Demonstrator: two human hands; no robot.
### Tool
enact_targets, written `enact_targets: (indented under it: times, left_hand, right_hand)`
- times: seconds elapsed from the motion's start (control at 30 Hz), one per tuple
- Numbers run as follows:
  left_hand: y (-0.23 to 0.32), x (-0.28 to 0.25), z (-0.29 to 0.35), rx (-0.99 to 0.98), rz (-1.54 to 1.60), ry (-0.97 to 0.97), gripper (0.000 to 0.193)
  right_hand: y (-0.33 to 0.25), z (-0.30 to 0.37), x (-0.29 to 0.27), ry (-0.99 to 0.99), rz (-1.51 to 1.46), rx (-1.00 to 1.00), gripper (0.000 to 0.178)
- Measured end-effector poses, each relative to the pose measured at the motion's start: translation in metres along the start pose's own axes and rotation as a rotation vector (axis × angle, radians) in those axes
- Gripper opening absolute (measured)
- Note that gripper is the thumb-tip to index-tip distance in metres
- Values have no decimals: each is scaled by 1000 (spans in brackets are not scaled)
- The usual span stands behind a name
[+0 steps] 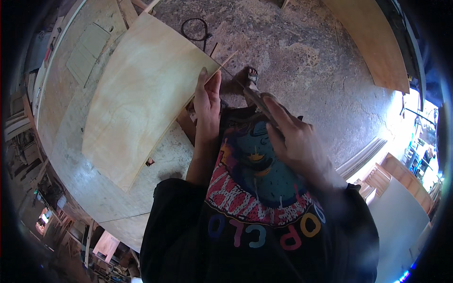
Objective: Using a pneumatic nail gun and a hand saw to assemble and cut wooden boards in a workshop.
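Note:
A pale plywood panel (141, 94) lies on the worktable at the left, its corner toward me. My left hand (207, 96) grips this corner, thumb on the upper face and fingers along the edge. A thin light wood strip (228, 59) sticks out past the corner. My right hand (295, 137) is closed around the handle of a thin-bladed hand tool (258, 101). The narrow blade points up and left to the panel's corner, close to my left fingers. Whether it touches the wood I cannot tell, and the tool's exact kind does not show.
The worktable (61, 108) bends along the left side. A dark cable loop (196, 29) lies on the worn concrete floor (302, 61) beyond the panel. A sandalled foot (251, 75) stands below the blade. Large brown board (373, 37) at upper right; white panel (398, 212) at lower right.

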State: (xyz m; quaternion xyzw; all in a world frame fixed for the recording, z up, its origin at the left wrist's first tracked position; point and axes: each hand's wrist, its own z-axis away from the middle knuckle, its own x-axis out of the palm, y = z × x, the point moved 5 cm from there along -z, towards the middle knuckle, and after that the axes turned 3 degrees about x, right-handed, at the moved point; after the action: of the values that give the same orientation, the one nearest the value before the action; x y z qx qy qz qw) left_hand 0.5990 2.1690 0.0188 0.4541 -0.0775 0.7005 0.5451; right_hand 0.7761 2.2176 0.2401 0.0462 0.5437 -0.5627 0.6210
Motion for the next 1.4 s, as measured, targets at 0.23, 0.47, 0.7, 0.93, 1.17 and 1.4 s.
enact_targets:
  times: [0.23, 0.47, 0.7, 0.93, 1.17, 1.4]
  left_hand:
    - [6, 4, -1, -13, 10, 69, 21]
    - [8, -2, -10, 3, -13, 68, 27]
    - [11, 8, -4, 48, -32, 37, 29]
    - [5, 8, -6, -16, 6, 21, 30]
    - [19, 14, 0, 101, -43, 22, 30]
    - [6, 5, -6, 7, -45, 25, 32]
  right_hand:
    - [7, 57, -22, 0, -20, 109, 52]
    - [-4, 38, -18, -14, 47, 75, 53]
    - [2, 44, -30, -56, 49, 97, 54]
    - [1, 12, -21, 18, 98, -68, 50]
    - [8, 37, -38, -56, 29, -40, 49]
    - [-2, -6, -17, -3, 67, -44, 49]
